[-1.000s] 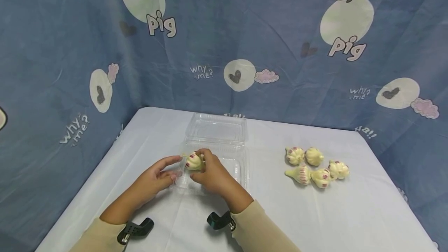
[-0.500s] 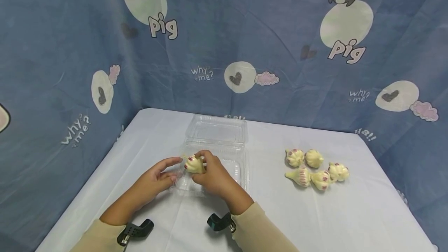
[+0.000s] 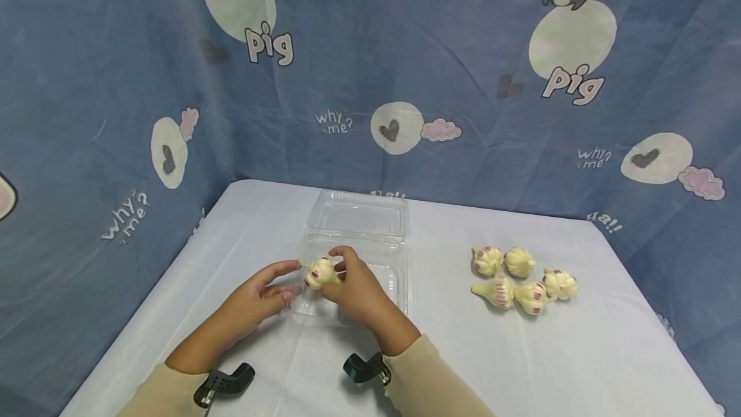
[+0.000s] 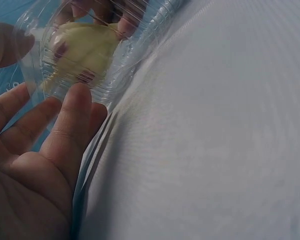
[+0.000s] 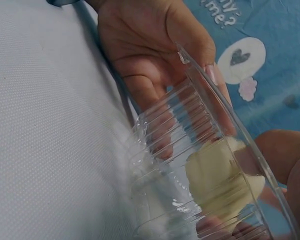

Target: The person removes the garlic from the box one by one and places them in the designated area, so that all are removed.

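Note:
My right hand (image 3: pixel 360 285) pinches a pale yellow garlic bulb (image 3: pixel 320 273) with reddish-purple marks, over the left part of a clear plastic clamshell container (image 3: pixel 396 282). The bulb's stem end points toward the right thumb. My left hand (image 3: pixel 257 291) is at the container's left side, its spread fingers against the outside of the ribbed wall. In the left wrist view the garlic bulb (image 4: pixel 85 50) shows through that wall, with right-hand fingertips on it. From the right wrist, the garlic bulb (image 5: pixel 217 175) appears behind the clear plastic, which partly hides the right fingers.
Several more garlic bulbs (image 3: pixel 529 295) lie grouped on the right of the white-covered table (image 3: pixel 451 352). The container's lid (image 3: pixel 359 214) lies open toward the back. A blue patterned curtain (image 3: pixel 463 69) stands behind and beside the table.
The garlic bulb has turned in my right hand and moved slightly lower, its stem end swinging to the right. My right fingers have shifted on it. My left hand has stayed in place.

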Available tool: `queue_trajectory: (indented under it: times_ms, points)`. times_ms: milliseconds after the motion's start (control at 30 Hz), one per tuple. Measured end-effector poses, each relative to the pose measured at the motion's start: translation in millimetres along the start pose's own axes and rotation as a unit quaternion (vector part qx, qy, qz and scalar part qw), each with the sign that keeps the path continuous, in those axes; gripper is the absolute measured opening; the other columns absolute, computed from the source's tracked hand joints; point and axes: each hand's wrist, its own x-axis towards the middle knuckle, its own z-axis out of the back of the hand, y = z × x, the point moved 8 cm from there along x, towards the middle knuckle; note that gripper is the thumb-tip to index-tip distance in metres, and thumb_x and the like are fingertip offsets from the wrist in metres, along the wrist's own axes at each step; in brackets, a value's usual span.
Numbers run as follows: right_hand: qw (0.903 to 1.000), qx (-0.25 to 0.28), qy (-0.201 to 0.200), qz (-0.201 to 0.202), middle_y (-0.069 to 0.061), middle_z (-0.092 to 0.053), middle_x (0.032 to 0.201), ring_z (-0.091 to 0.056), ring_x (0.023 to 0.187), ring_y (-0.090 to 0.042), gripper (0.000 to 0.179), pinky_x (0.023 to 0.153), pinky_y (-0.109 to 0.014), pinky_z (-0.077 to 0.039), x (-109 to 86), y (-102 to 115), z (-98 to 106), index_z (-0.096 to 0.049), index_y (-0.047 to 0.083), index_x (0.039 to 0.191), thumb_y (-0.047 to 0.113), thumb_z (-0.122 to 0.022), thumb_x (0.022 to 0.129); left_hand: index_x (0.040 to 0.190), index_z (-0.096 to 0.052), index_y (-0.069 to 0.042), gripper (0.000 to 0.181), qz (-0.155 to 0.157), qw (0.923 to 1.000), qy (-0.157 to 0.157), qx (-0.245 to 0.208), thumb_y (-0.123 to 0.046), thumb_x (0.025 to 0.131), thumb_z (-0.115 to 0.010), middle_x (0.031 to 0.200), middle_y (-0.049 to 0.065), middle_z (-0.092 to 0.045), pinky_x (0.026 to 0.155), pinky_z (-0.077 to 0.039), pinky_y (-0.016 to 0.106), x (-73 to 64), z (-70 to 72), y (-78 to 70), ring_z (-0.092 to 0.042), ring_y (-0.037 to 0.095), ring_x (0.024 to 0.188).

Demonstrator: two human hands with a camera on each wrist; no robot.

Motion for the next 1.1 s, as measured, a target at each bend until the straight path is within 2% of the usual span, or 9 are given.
queue_trajectory:
  times_ms: [367, 500, 700, 933, 1100]
  points:
    - [0.9998, -0.012, -0.013, 0.003, -0.008, -0.069, 0.120, -0.066, 0.111, -0.022, 0.052, 0.087, -0.040, -0.055, -2.2, 0.7, 3.3, -0.063, 0.019, 0.134, 0.011, -0.078, 0.085, 0.159, -0.038, -0.007, 0.064, 0.005, 1.0000, 0.001, -0.003, -0.018, 0.104, -0.068, 0.167, 0.024, -0.031, 0.093, -0.055, 0.023, 0.0, 0.6, 0.8, -0.052, 0.046, 0.139]
    - [0.9997, -0.009, -0.021, -0.004, -0.007, -0.071, 0.120, -0.066, 0.109, -0.019, 0.049, 0.088, -0.039, -0.055, -2.7, -1.4, 4.2, -0.063, 0.021, 0.132, 0.014, -0.079, 0.087, 0.159, -0.038, -0.007, 0.063, 0.002, 1.0000, 0.003, -0.003, -0.017, 0.104, -0.067, 0.167, 0.024, -0.031, 0.094, -0.055, 0.022, 0.0, 0.3, 0.6, -0.052, 0.046, 0.139]
    - [0.9994, 0.007, -0.033, 0.005, -0.005, -0.073, 0.117, -0.066, 0.104, -0.015, 0.045, 0.087, -0.036, -0.054, -3.6, -0.1, 7.1, -0.064, 0.020, 0.129, 0.015, -0.080, 0.088, 0.159, -0.038, -0.005, 0.062, -0.005, 1.0000, 0.003, -0.005, -0.015, 0.104, -0.066, 0.166, 0.025, -0.031, 0.094, -0.055, 0.022, 0.2, 0.1, -0.4, -0.053, 0.045, 0.138]
    - [0.9986, 0.011, -0.048, 0.017, -0.005, -0.074, 0.114, -0.066, 0.103, -0.016, 0.040, 0.086, -0.035, -0.053, -5.6, 4.0, 11.5, -0.063, 0.020, 0.130, 0.022, -0.078, 0.093, 0.158, -0.039, -0.004, 0.062, -0.005, 1.0000, 0.000, 0.000, -0.014, 0.104, -0.067, 0.165, 0.026, -0.033, 0.095, -0.054, 0.022, -0.1, -0.7, -0.6, -0.054, 0.045, 0.137]
    - [0.9979, 0.018, -0.060, 0.018, -0.004, -0.074, 0.115, -0.066, 0.106, -0.018, 0.041, 0.085, -0.033, -0.054, -6.9, 5.8, 14.9, -0.063, 0.020, 0.132, 0.021, -0.076, 0.093, 0.157, -0.040, -0.003, 0.061, -0.005, 1.0000, -0.001, 0.004, -0.013, 0.103, -0.067, 0.164, 0.026, -0.034, 0.096, -0.054, 0.023, -0.1, -0.7, -1.5, -0.054, 0.046, 0.137]
